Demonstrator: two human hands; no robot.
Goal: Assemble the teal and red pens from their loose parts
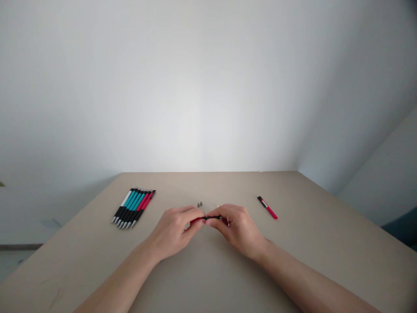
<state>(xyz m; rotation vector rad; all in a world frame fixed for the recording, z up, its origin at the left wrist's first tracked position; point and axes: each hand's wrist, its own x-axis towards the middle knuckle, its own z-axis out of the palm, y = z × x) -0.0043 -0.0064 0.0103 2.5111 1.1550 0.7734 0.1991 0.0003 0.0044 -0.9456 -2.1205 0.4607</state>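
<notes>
Between my hands, above the middle of the table, is a pen (213,217) with a black grip part and a bit of red showing at its left. My left hand (177,228) pinches the red end between thumb and fingers. Its partner, my right hand (239,228), closes on the black end, and something thin and whitish shows under its fingers, too small to name. Just beyond the fingertips lie two small grey cone-shaped pen tips (200,204). Much of the held pen is hidden by my fingers.
A row of several pens (133,208) with white, teal and red barrels lies at the left of the beige table (202,278). To the right rests a red pen part (267,208) with a black end. A pale wall (202,87) rises behind the table.
</notes>
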